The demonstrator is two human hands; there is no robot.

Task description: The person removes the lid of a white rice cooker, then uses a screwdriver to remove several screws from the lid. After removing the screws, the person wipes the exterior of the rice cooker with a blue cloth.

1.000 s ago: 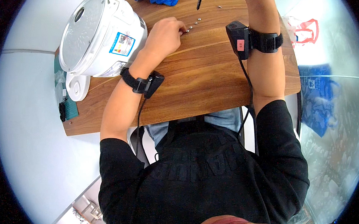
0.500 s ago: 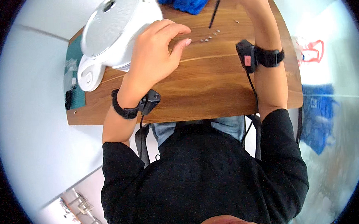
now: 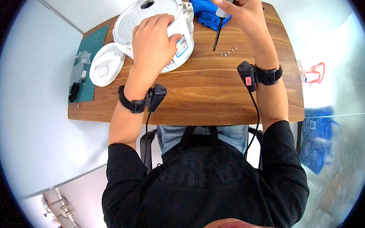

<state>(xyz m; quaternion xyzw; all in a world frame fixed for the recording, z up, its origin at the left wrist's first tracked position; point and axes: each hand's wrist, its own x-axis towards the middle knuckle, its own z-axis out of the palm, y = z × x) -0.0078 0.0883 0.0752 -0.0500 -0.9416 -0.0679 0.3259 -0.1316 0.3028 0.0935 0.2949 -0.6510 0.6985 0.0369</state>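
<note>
A white, round appliance that looks like a rice cooker (image 3: 127, 42) stands at the back left of the table, a pale ribbed disc with a dark round hole facing up. My left hand (image 3: 151, 44) rests over its near rim, fingers bent across the top and thumb down the side by a coloured label. Up at the right, my right hand (image 3: 249, 7) is wrapped round the grey handle of a screwdriver (image 3: 219, 33). Its dark shaft slants down, the tip just above the wooden table. Several small screws (image 3: 228, 53) lie in a short row right of that tip.
A white round cover (image 3: 106, 66) leans by the appliance, next to a green cutting mat (image 3: 91, 50) with clear plastic and a black item. A blue cloth (image 3: 204, 13) lies at the back. Black cabled devices (image 3: 157, 96) are strapped to both wrists. A blue bag (image 3: 317, 136) is right of the table.
The appliance, tilted before, now sits more level. My left hand has come onto its rim from beside it. The screwdriver shows more fully. The whole view has shifted.
</note>
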